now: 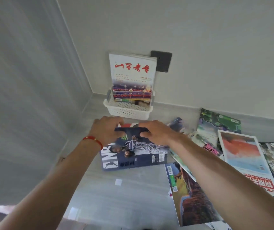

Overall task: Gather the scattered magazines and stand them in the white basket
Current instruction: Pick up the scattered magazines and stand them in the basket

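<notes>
A pale, faintly streaked wall [21, 97] fills the left side and meets a plain grey-white wall at the corner. The floor [119, 193] is glossy grey tile with soft reflections.

The left hand [105, 131], a thin red cord bracelet [94, 141] round its wrist, reaches forward with fingers curled over the far left edge of a dark basketball magazine [133, 155] — a slick, navy cover with white block letters and a player in a pale jersey. The magazine's near end lies on the tile; its far end sits between the two hands.

Beyond the hands, against the wall near the corner, stands the white basket [128, 111], a small rectangular plastic tub with rows of punched holes and a flared rim. In it a thick bundle of magazines stands upright, fronted by a white cover with red brush lettering [132, 77], leaning back against the wall and partly covering a dark square wall plate [163, 61].

The right hand [156, 131] grips the magazine's far right edge, thumb under and fingers curled on top.

To the right, loose magazines overlap flat on the floor: a long autumn-toned landscape cover [192, 196], a green one [219, 122] near the wall, and a white-bordered cover with a red and pale blue picture [242, 150].
</notes>
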`<state>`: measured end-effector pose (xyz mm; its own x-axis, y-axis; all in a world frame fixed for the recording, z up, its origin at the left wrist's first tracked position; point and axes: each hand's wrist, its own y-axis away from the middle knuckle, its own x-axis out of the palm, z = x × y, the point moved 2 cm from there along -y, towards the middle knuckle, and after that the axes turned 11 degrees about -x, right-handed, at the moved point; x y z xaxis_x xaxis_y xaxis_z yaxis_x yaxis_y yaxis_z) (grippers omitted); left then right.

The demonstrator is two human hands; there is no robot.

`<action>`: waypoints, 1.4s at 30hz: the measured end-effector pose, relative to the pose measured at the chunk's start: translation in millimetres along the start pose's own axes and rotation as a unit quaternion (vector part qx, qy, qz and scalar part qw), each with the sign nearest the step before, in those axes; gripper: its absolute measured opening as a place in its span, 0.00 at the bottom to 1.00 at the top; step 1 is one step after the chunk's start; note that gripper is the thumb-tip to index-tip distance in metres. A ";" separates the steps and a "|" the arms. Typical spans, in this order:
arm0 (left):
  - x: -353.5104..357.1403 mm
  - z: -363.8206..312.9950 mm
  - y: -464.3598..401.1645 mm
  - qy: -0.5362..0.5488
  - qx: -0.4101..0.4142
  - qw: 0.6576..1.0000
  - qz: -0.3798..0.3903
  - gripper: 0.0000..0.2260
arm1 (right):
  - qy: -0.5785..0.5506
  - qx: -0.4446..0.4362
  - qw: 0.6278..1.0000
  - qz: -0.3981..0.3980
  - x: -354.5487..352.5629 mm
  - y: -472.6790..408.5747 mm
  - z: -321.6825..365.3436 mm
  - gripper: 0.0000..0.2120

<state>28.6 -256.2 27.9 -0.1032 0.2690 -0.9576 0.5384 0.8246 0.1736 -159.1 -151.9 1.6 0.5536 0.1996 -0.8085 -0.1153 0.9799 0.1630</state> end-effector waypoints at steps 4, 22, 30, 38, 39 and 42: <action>35.5 68.8 35.5 0.205 -0.161 0.937 -0.233 0.36 | -0.068 0.020 0.997 -0.013 -9.7 -10.9 -2.2 0.20; 56.5 6.0 23.6 0.791 -0.147 0.580 0.127 0.16 | -0.398 0.193 0.890 -0.109 -23.3 30.5 -65.4 0.09; -30.8 8.8 -44.3 0.609 0.042 0.775 0.164 0.20 | -0.552 0.119 0.794 -0.226 -25.8 -2.5 -39.4 0.16; -90.5 18.9 -140.1 0.526 0.010 0.847 -0.078 0.11 | -0.297 0.087 0.830 -0.463 -112.8 -56.2 -26.0 0.07; -91.5 19.4 -152.3 0.517 -0.004 0.851 -0.097 0.11 | -0.258 0.092 0.835 -0.477 -120.6 -64.8 -27.5 0.06; -88.2 25.2 -185.8 0.447 -0.047 0.883 -0.133 0.12 | -0.181 0.115 0.842 -0.496 -130.7 -89.2 -35.4 0.07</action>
<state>-41.2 -445.7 74.3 -0.8574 0.3114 -0.4098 0.3291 0.9439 0.0285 -250.4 -265.5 72.7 0.5035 -0.7693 -0.3933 0.6903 0.6319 -0.3523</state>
